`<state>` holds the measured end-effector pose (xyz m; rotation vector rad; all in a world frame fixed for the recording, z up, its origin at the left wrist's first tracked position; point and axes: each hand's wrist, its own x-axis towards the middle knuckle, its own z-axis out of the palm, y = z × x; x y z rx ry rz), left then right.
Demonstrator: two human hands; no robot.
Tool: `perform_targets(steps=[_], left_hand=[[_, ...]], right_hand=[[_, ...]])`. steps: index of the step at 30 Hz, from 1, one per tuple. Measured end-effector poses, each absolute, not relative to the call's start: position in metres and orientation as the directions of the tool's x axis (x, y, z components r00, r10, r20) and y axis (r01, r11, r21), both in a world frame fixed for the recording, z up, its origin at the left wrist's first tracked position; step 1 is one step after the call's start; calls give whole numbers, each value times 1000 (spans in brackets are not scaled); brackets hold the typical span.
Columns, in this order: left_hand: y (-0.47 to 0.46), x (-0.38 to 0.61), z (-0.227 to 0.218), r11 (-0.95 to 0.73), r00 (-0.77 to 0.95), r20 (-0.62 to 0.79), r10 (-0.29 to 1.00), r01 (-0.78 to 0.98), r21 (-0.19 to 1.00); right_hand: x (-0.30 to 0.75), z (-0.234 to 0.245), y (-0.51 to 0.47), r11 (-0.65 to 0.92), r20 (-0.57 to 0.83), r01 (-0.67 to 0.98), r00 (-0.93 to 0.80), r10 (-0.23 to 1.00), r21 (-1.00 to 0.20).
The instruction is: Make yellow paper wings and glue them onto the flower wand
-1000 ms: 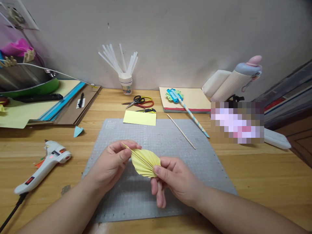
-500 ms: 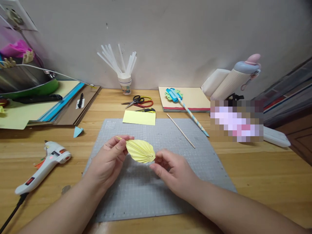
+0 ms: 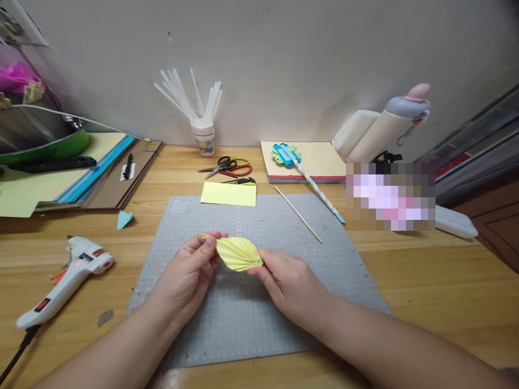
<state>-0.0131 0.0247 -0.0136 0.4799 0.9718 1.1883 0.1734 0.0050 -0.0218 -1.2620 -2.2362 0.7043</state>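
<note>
A yellow pleated paper leaf point(image 3: 238, 254) is held between my two hands above the grey cutting mat point(image 3: 227, 329). My left hand point(image 3: 197, 265) pinches its narrow upper-left end between thumb and fingers. At the gathered right end, my right hand point(image 3: 290, 275) closes thumb and fingers on the folds; its fingertips are partly hidden. Beyond them a yellow paper strip point(image 3: 229, 194) lies on the mat's far edge. A thin wooden stick point(image 3: 299, 215) rests on the mat to the right.
A hot glue gun point(image 3: 67, 281) lies left, its light on. Scissors point(image 3: 225, 166) and a utility knife point(image 3: 243, 181) are behind the strip. Paper cups point(image 3: 203, 138) hold white glue sticks. A paper flower point(image 3: 286, 155) with a striped stem leans off a paper stack point(image 3: 324, 154).
My right hand has closed on the leaf's gathered end, where its fingers were looser before. The leaf has shifted slightly right. The whole view has moved a little.
</note>
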Motion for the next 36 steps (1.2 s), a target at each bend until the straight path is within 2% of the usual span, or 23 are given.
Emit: perform_targets(steps=[4,10,16,23,29,32,36], left_hand=[[25,-12,-14,341,39,-387,921,-561,754],[25,-12,-14,321,18,-375,927,-557,766],[23,-12,-17,302,-9,-361,933,-526,795],[24,-13,-18,305,-2,-367,930,-552,776],[18,-10,-15,230,34,-250,968,-526,819],[7,-4,-17,267,182,-203,962,-480,836],[-5,4,-18,424,490,-229,841,-335,841]], right_hand=[[173,-24,8,457,148,630,-480,865,-628],[170,-28,13,329,53,556,-453,890,-763],[169,-34,15,205,-42,495,-442,896,-845],[169,-33,11,318,68,526,-439,896,-789],[168,-32,12,240,54,455,-384,922,-857],[166,-27,7,246,89,397,-375,923,-884],[160,-20,-7,355,209,288,-435,876,-889]])
